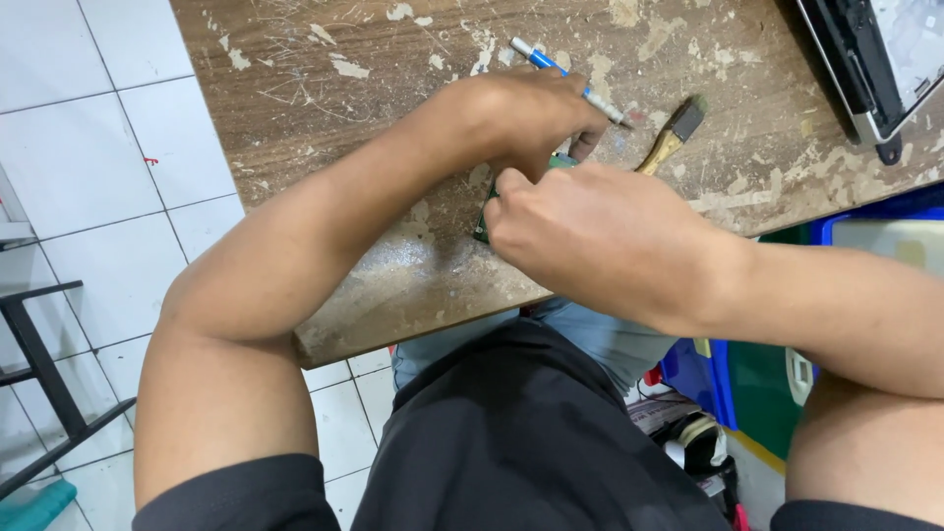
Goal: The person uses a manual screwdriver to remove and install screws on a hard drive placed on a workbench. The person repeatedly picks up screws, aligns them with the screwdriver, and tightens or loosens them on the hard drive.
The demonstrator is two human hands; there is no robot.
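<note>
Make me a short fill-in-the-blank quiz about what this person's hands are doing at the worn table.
1. The left hand grips a slim tool with a ____ handle.
2. The right hand covers a small ____ board.
3. A brush with a ____ handle lies on the wooden table.

Missing words: blue; green; yellow

Worn, scratched wooden table [324, 128]; glossy blue plastic pen [551, 64]

Both hands meet, left hand [526, 113] fisted, right hand [600, 236] curled, forearms angled inward.
</note>
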